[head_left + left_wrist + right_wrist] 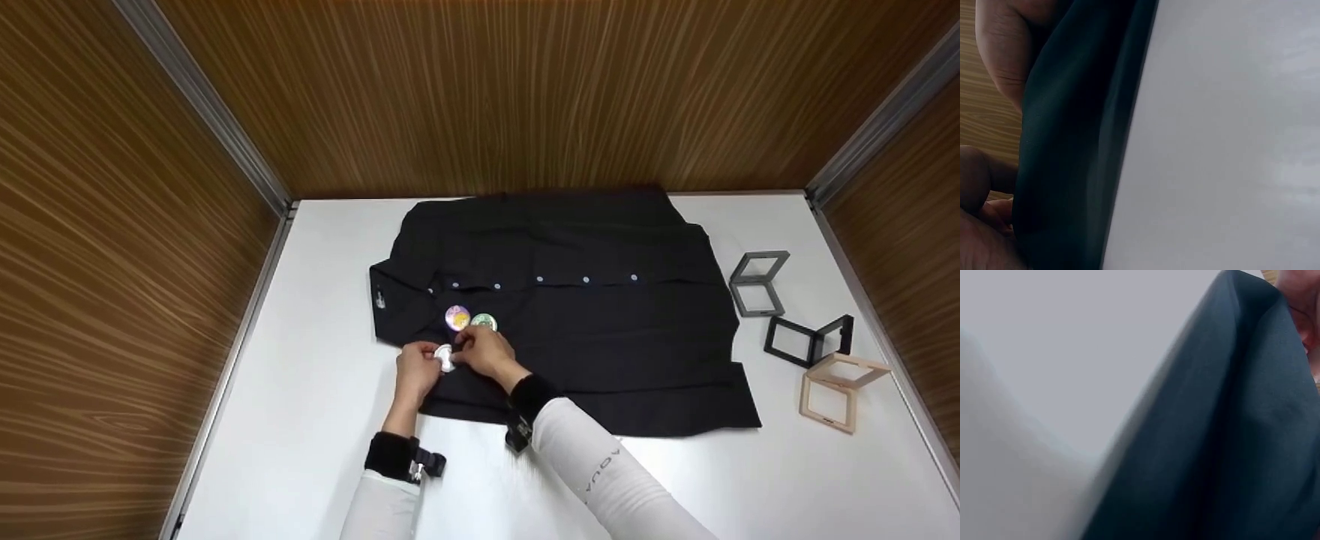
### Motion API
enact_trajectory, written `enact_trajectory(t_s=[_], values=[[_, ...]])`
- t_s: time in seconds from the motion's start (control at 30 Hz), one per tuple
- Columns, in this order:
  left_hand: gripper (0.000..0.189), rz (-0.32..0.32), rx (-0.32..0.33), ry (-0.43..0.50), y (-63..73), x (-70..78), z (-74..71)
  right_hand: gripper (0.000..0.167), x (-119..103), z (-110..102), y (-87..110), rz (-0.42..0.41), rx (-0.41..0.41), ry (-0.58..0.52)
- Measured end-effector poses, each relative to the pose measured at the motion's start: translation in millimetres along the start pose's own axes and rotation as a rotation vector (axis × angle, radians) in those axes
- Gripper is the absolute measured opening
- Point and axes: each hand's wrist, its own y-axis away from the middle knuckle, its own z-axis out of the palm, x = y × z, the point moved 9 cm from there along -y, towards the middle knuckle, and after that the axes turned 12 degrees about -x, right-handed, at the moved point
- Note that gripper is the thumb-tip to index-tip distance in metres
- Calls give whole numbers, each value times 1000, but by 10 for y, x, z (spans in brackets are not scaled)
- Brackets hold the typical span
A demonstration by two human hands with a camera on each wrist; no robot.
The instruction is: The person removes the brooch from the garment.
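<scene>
A black button-up shirt (600, 330) lies spread on the white table, its collar to the left. Two round badges lie on its chest: a purple and pink badge (457, 318), and a green badge (484, 322) partly covered by my right hand. At the near side of the shirt front, my left hand (417, 372) pinches a small white badge (445, 358) from the left. From the right, the curled thumb and fingers of my right hand (487, 352) grip its other edge. Dark shirt cloth (1067, 135) rises beside the fingers in both wrist views, hiding the badge there.
Three open, hinged display frames stand at the table's right: a grey frame (757, 292), a black frame (791, 341) and a light wooden-coloured frame (829, 401). Wood-grain panels (480, 97) enclose the white table (300, 315) at the back and sides.
</scene>
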Motion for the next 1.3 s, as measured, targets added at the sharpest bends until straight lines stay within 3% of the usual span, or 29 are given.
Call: enact_trajectory(t_s=[0.37,0.97,1.3], values=[[15,-17,-8,-135,17,0,-62,37,-100,58,5,-207,-98,-7],[20,-4,-68,-162,62,54,-44,41,-58,49,19,-227,-125,-6],[22,-63,-92,-77,105,-120,-124,46,-48,62,37,-245,-195,-51]])
